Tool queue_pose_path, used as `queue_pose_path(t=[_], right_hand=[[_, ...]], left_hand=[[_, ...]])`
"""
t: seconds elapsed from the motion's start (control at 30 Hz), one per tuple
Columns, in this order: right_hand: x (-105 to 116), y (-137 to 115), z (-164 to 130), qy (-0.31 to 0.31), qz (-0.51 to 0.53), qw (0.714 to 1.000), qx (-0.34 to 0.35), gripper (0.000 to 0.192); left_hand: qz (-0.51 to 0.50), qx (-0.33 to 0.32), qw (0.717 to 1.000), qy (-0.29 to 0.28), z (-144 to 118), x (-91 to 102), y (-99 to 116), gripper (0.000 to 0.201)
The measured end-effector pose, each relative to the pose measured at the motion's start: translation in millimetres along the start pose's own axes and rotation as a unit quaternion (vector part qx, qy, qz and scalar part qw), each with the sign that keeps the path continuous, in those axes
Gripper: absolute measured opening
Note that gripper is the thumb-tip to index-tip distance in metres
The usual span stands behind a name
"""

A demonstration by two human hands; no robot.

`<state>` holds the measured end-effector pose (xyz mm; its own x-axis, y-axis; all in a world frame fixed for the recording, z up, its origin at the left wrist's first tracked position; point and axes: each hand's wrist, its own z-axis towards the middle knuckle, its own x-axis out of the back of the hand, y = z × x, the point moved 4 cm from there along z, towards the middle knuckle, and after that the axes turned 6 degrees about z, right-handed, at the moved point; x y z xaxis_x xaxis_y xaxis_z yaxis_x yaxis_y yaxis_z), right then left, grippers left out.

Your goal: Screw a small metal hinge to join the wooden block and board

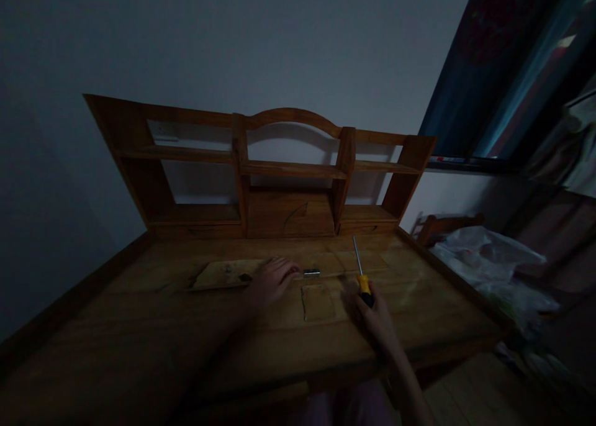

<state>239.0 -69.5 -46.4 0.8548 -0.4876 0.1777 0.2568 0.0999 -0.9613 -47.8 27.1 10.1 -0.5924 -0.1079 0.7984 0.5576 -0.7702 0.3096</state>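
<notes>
My right hand (376, 314) is wrapped around the black and yellow handle of a screwdriver (363, 283), whose metal shaft points up and away over the desk. My left hand (272, 281) lies low over the desk, its fingers bent together toward a small shiny metal piece (311, 273), perhaps a hinge. Whatever is between those fingertips is too dark and small to make out. A pale, rough wooden board (218, 274) lies beside and partly behind the left hand. Nearer to me, between the hands, is a small square wooden piece (318, 302) flat on the desk.
The wooden desk (153, 326) has a raised rim on both sides. A shelf unit (293, 170) with open compartments stands along its back edge, against the wall. To the right are a chair (449, 224) and clear plastic bags (488, 252). The room is dim.
</notes>
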Motion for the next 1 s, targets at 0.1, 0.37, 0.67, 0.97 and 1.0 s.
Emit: queue_pose_path(t=[0.1,0.37,0.67,0.97,1.0], right_hand=[[2.4,-1.8,-1.4,0.01,-0.014,1.0,-0.024,0.049],[-0.2,-2.8,-5.9,-0.019,-0.013,0.997,-0.074,0.053],[-1.0,-6.4,-7.0,-0.049,-0.011,0.996,-0.079,0.048],[-0.5,-12.1,-9.3,-0.064,-0.02,0.997,-0.049,0.041],[-0.3,-12.4,-9.2,-0.067,-0.019,0.997,-0.046,0.041]], left_hand=[[0.006,-0.013,0.999,-0.042,-3.3,-4.7,6.4,0.028],[0.179,-0.116,0.958,-0.194,-15.7,-24.7,6.4,0.058],[0.235,-0.107,0.945,-0.199,-14.8,-27.8,2.2,0.059],[0.174,-0.089,0.962,-0.19,-17.2,-20.4,3.9,0.067],[0.167,-0.088,0.964,-0.189,-16.7,-19.2,5.1,0.069]])
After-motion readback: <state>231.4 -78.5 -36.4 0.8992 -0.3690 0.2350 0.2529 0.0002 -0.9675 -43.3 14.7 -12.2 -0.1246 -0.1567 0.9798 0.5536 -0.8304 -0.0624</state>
